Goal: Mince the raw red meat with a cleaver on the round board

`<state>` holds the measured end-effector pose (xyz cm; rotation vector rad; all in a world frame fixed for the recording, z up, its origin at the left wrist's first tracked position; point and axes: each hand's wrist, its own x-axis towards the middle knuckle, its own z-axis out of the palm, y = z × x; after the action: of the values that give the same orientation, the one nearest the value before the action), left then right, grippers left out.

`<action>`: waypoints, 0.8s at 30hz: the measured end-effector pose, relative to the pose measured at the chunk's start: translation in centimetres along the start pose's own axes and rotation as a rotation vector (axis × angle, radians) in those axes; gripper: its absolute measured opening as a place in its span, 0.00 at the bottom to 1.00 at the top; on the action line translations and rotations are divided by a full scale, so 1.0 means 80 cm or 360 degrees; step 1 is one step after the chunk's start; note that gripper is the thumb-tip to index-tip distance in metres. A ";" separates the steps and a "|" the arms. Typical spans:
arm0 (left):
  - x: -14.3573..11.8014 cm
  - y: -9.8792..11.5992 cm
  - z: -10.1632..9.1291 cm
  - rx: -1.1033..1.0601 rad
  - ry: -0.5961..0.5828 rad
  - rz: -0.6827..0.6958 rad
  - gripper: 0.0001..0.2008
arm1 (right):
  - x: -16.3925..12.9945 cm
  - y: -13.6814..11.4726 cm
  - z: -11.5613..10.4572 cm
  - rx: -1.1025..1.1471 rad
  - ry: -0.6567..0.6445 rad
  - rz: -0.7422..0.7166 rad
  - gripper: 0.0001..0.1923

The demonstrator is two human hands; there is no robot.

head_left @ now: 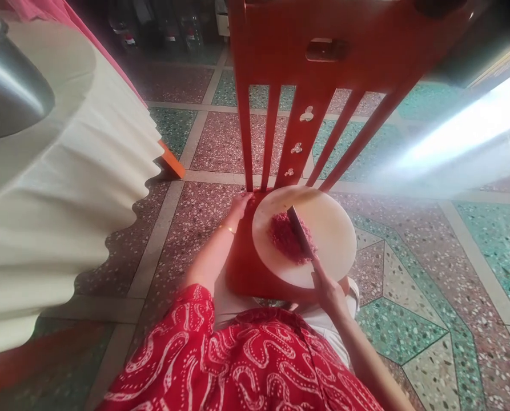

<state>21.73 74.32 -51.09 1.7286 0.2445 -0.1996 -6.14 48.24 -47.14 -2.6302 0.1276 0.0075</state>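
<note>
My right hand [328, 290] is closed around the handle of a cleaver [300, 229]. The blade rests in a heap of minced red meat [282, 237] on a round, pale chopping board [334, 228]. Beneath the board is the seat of a red chair [245, 268], and the board sticks out past the seat's right side. My left hand [240, 204] grips the seat's far left edge, beside the board and apart from the meat; its fingertips are partly hidden.
The chair's tall slatted back [300, 125] rises just beyond the board. On the left stands a table with a cream cloth [104, 200] and a metal pot [17, 85]. Several clear bottles [190, 31] stand far back on the patterned floor [233, 145]. Bright glare covers the right side.
</note>
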 end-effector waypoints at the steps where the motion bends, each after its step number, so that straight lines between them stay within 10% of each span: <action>1: -0.013 0.004 0.006 -0.0242 -0.0188 -0.0017 0.12 | 0.000 0.000 0.000 0.0016 0.0018 0.0013 0.26; 5: -0.078 0.005 0.042 -0.0388 -0.0596 0.0081 0.14 | 0.002 -0.003 -0.003 0.0001 -0.0031 0.0053 0.26; 14: -0.163 -0.003 0.077 0.1274 -0.0591 0.1026 0.20 | 0.002 -0.003 -0.002 0.0017 0.0013 0.0047 0.27; 24: -0.158 0.027 0.054 -0.0069 -0.0489 0.0251 0.16 | -0.002 -0.002 0.003 -0.0137 0.0010 0.0071 0.27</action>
<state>10.16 69.08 -46.34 1.6402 -0.1114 -0.3372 -6.25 48.53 -47.28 -2.7132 0.1917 0.0208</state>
